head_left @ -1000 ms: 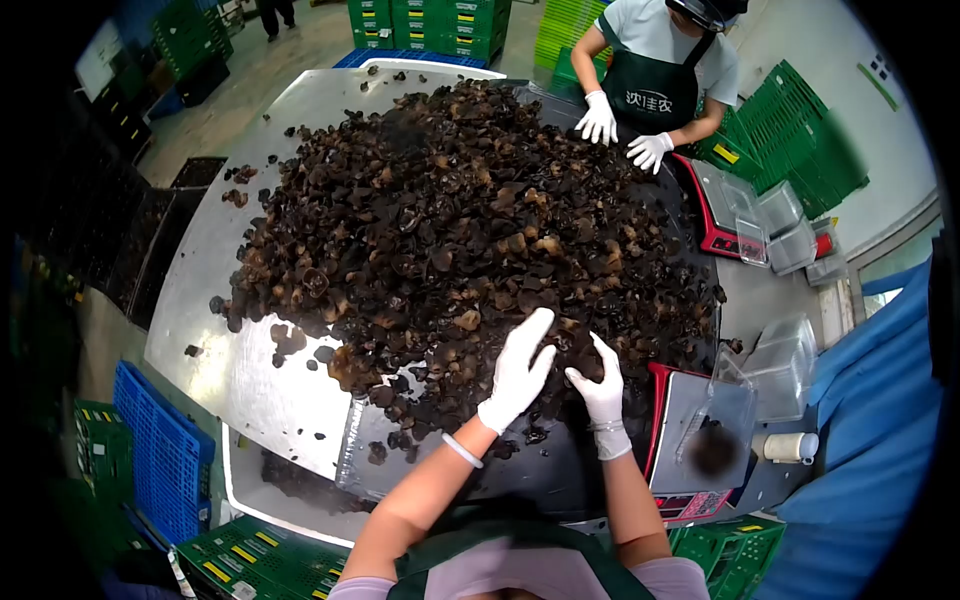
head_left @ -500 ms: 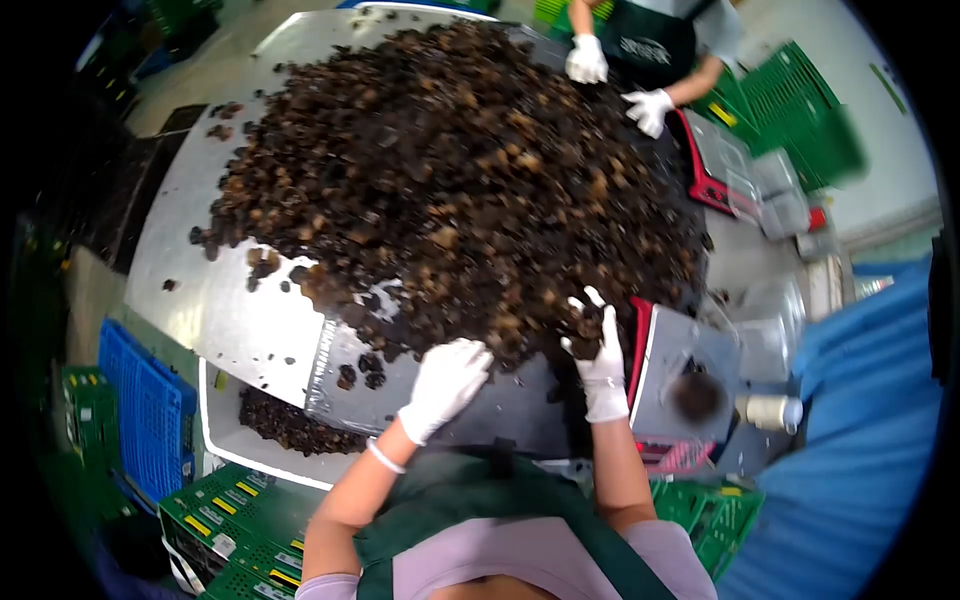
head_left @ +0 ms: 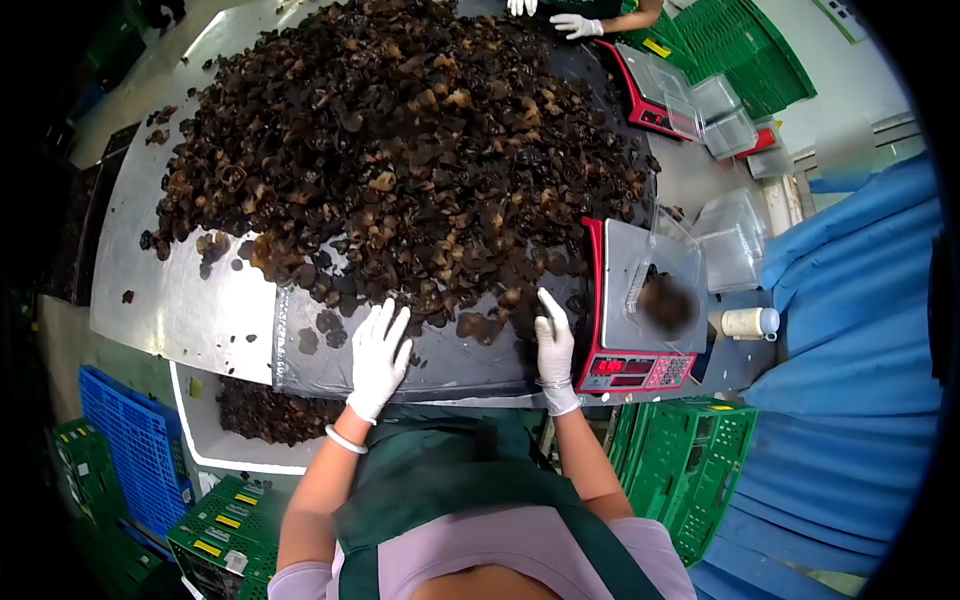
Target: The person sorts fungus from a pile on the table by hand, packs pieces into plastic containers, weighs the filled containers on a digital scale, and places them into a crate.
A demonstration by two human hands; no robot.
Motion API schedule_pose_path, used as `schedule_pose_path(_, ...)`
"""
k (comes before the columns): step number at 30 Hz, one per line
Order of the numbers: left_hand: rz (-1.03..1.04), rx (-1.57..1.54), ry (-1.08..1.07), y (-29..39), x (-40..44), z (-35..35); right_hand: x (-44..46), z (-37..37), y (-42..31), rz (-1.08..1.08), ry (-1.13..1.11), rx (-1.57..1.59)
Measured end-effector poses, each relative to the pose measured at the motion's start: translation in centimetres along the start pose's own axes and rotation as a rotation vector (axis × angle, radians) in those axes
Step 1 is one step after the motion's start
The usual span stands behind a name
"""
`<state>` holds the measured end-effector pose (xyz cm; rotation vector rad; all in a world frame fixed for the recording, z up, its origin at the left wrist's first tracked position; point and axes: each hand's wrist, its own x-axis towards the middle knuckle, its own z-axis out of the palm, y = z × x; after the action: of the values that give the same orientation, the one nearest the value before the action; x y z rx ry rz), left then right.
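Observation:
A broad heap of dark brown wood ear mushrooms (head_left: pixel 400 170) covers the metal table (head_left: pixel 190 300). At its near edge, my left hand (head_left: pixel 381 358), in a white glove, has its fingers spread over the dark table surface, with nothing in it. My right hand (head_left: pixel 556 352), gloved too, is open with fingers stretched toward the heap; a few mushrooms lie just left of it. Immediately right of that hand stands a red and grey scale (head_left: pixel 630 260) with a lit red display. A clear plastic box (head_left: pixel 668 300) on its pan holds a dark clump, partly blurred.
Across the table, another person's gloved hand (head_left: pixel 577 25) is near a second red scale (head_left: pixel 655 90). Clear boxes (head_left: pixel 733 235) and a white bottle (head_left: pixel 750 323) stand at right. Below left is a white tub (head_left: pixel 195 420) of mushrooms; green crates (head_left: pixel 690 470) sit below right.
The view has shifted, bringing the scale's display into sight. My left hand's bent fingers have spread. My right hand, earlier cupped at mushrooms, is now extended without them.

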<state>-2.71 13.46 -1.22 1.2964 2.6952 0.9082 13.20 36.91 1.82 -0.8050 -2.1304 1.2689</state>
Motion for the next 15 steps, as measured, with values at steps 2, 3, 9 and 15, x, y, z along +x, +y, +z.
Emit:
schedule_pose_path(2,0.008,-0.009,0.005,0.1,0.0,-0.1,-1.7,-0.9,0.5,0.026,0.042,0.025)
schedule_pose_path(3,0.019,0.007,0.008,0.2,-0.1,-0.1,-2.6,-1.1,0.4,0.015,0.060,-0.005)
schedule_pose_path(9,0.057,-0.083,0.049,-0.2,-0.1,-0.1,-6.2,-2.2,0.2,-0.053,0.210,-0.172)
schedule_pose_path(15,0.093,-0.148,0.120,-0.2,-0.1,0.0,-5.7,-4.8,0.3,0.263,0.168,0.010)
